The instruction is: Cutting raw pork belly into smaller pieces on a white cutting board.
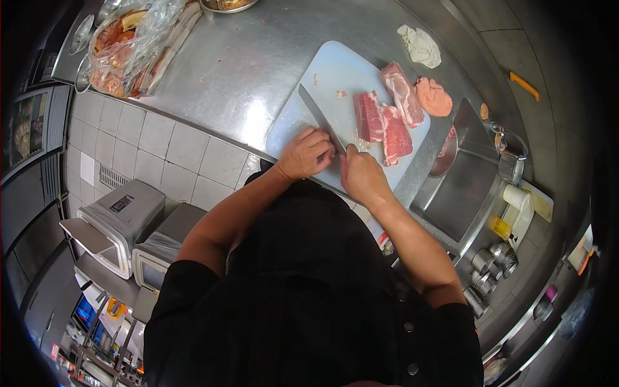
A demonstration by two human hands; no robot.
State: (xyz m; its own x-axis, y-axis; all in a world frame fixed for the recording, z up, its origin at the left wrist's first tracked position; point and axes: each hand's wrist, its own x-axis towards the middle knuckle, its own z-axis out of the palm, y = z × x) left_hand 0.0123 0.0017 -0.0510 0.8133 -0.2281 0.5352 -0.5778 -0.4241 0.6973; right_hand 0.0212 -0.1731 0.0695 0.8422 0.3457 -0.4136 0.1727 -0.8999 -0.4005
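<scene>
My right hand (363, 175) is closed around the handle of a kitchen knife (316, 114), whose long blade points away from me across the white cutting board (333, 58). Curled beside the blade, on its left near the handle, is my left hand (308, 152); whether its fingers hold a small thing cannot be told. Several pieces of raw meat lie on the right of the board: a dark red piece (369, 116), a marbled piece (396, 138) touching it, and a longer fatty piece (402, 94) behind. A small scrap of meat (341, 94) lies near the blade.
A crumpled white cloth (420, 46) and a pinkish crumpled cloth (434, 96) lie beyond the board on the steel counter (232, 63). A metal bowl (444, 155) sits at the steel sink (452, 198) on the right. Plastic-wrapped meat (121, 58) is at the far left.
</scene>
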